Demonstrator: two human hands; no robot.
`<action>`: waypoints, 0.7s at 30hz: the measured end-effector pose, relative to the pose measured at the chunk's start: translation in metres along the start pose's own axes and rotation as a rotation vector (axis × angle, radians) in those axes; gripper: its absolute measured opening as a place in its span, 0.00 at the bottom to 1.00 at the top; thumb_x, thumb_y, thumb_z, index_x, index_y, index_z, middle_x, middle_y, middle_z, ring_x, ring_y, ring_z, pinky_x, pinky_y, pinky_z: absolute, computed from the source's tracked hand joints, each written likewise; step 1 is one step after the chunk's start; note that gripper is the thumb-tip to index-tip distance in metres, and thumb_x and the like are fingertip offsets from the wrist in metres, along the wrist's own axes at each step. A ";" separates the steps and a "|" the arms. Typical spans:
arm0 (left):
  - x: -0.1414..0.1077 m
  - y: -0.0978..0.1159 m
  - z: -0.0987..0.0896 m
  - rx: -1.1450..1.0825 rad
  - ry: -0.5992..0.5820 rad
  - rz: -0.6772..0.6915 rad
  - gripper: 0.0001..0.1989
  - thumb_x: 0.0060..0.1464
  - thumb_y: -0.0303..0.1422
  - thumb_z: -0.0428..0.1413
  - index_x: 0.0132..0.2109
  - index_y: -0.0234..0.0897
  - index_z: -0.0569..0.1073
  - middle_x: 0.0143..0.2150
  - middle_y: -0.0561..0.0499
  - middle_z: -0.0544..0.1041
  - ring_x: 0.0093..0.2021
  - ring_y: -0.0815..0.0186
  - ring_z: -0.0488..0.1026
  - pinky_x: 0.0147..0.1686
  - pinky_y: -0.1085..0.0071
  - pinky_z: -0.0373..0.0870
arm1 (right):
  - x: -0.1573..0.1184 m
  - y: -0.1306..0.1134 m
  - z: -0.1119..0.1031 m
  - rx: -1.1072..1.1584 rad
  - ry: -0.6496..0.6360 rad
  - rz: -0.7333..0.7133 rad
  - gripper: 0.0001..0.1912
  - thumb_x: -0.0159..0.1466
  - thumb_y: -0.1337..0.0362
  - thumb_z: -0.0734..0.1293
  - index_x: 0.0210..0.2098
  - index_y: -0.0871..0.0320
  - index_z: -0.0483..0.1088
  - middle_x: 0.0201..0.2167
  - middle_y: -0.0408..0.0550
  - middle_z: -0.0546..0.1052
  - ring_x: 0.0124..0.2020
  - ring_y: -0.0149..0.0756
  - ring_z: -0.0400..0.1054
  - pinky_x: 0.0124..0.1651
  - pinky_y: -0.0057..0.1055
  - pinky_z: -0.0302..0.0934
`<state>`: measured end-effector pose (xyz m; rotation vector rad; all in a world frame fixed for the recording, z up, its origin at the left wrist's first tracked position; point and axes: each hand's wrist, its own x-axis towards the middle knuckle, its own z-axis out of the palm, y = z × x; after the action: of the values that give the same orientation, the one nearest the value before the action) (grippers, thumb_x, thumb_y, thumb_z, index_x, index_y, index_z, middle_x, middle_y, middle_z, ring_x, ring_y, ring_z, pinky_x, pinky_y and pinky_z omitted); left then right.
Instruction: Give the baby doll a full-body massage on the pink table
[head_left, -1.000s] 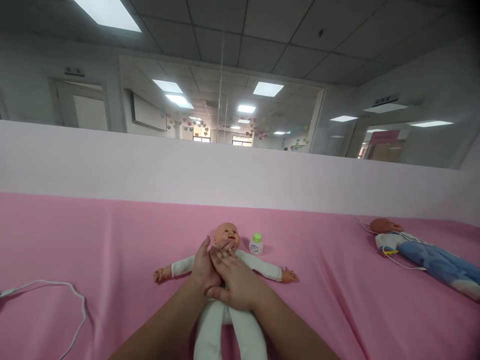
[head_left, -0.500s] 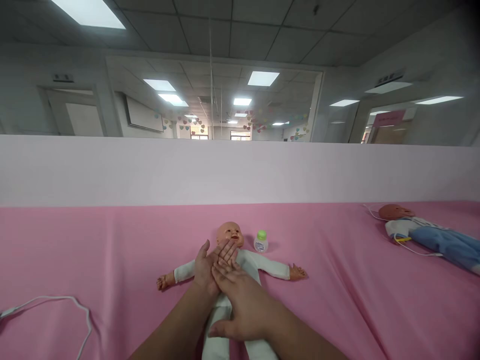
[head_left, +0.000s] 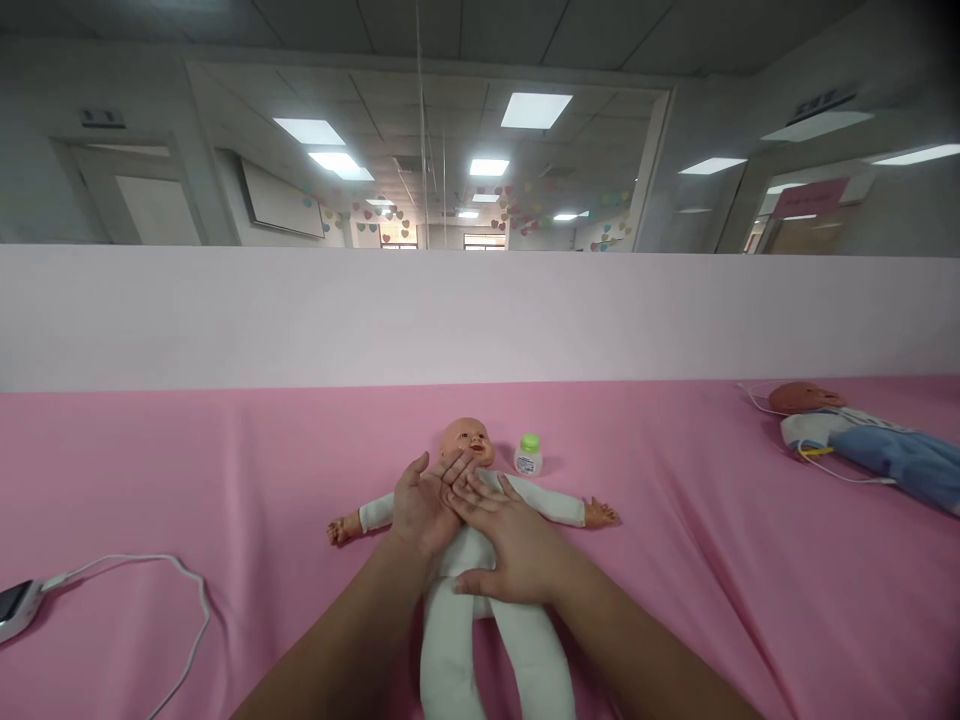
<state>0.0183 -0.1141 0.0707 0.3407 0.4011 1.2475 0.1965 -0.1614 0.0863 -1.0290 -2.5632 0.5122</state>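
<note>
Doll (head_left: 480, 560) in a white suit lies on its back in the middle of the pink sheet (head_left: 225, 470), head away from the person, arms flung out to either side, legs running toward the bottom edge. The left hand (head_left: 421, 505) rests flat on its upper chest, fingers stretched out and close together, the tips reaching up to the chin; nothing is gripped. The right hand (head_left: 517, 545) lies flat on the belly, fingers spread a little and pointing up-left so that they touch the left hand's fingers; it too holds nothing.

At the far left of the sheet a white cable (head_left: 150, 600) loops away from a small device (head_left: 16, 608) at the frame's edge. Just right of the doll's head stands a small white bottle (head_left: 529, 456) with a green cap. Far right lies a second doll (head_left: 862, 440) in blue. A pale partition (head_left: 480, 315) runs behind the sheet, with glass panes and lit ceiling panels above.
</note>
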 end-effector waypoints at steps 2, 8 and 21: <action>0.001 0.007 -0.002 -0.001 0.015 0.005 0.32 0.67 0.43 0.51 0.69 0.23 0.65 0.62 0.27 0.75 0.61 0.48 0.77 0.57 0.55 0.76 | -0.001 -0.003 0.002 0.017 -0.019 -0.071 0.59 0.62 0.34 0.70 0.78 0.55 0.42 0.78 0.53 0.46 0.79 0.53 0.38 0.78 0.56 0.22; -0.006 -0.004 0.011 -0.017 0.046 -0.006 0.33 0.68 0.47 0.50 0.70 0.27 0.64 0.64 0.29 0.75 0.64 0.47 0.74 0.59 0.53 0.76 | -0.001 -0.011 0.008 0.033 -0.015 -0.170 0.53 0.69 0.37 0.64 0.78 0.61 0.39 0.79 0.56 0.42 0.80 0.48 0.35 0.79 0.52 0.22; -0.008 -0.004 0.018 0.035 0.066 0.048 0.36 0.69 0.50 0.48 0.68 0.21 0.66 0.63 0.28 0.75 0.63 0.50 0.75 0.59 0.60 0.76 | 0.000 -0.001 0.006 -0.043 0.067 0.042 0.52 0.68 0.33 0.63 0.78 0.55 0.41 0.79 0.55 0.45 0.80 0.54 0.34 0.76 0.64 0.18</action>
<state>0.0279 -0.1236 0.0861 0.3411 0.4747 1.3020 0.1933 -0.1628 0.0818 -1.0977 -2.5084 0.4278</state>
